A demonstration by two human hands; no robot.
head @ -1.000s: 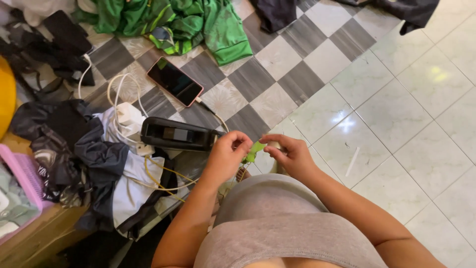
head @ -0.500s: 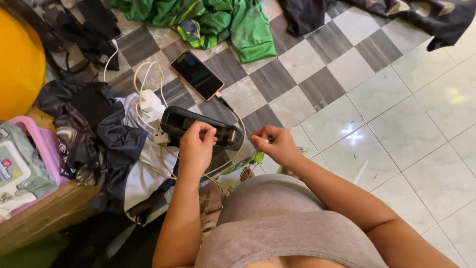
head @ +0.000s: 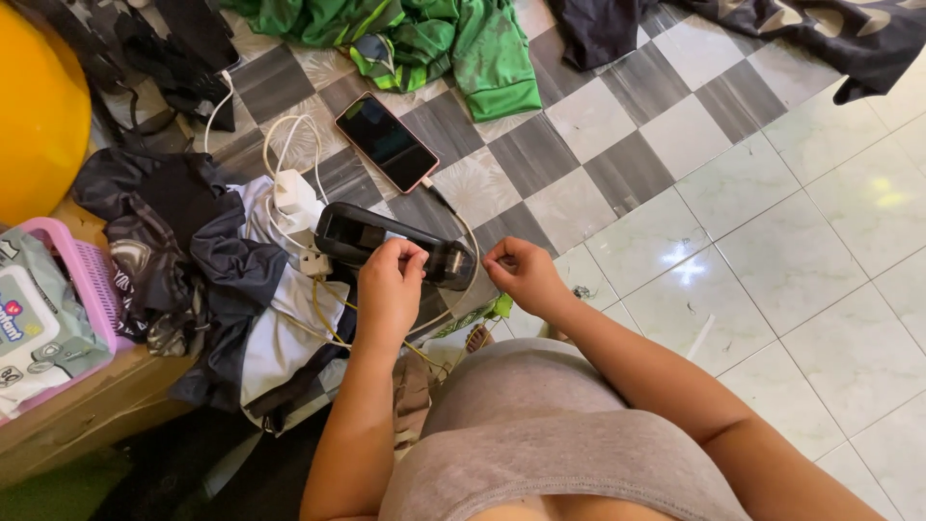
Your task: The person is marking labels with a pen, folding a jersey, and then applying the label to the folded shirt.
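Where the two hands met near the middle of the frame, a black oblong device (head: 386, 243) lay on the checkered floor (head: 617, 125); its long axis ran from upper left to lower right, slightly tilted, with the rounded end pointing toward the upper left and the other end toward the right hand. Left hand (head: 389, 285): fingers curled, fingertips pinched together over the device's lower-right part and touching it; whether anything small was held in the pinch could not be told. Right hand (head: 521, 273): loosely closed into a fist just beside the device's right end, thumb and forefinger pinched; its contents could not be told. Smartphone (head: 387, 141): dark screen up, above the device, a cable leading from its lower end. White charger (head: 295, 196) with white cords: just left of the device. Dark clothing heap (head: 183, 241): left of centre. Green garment (head: 453, 43): top of frame. Pink basket (head: 92, 280): left edge, holding a wipes packet (head: 34, 323). Yellow round object (head: 39, 106): upper left.
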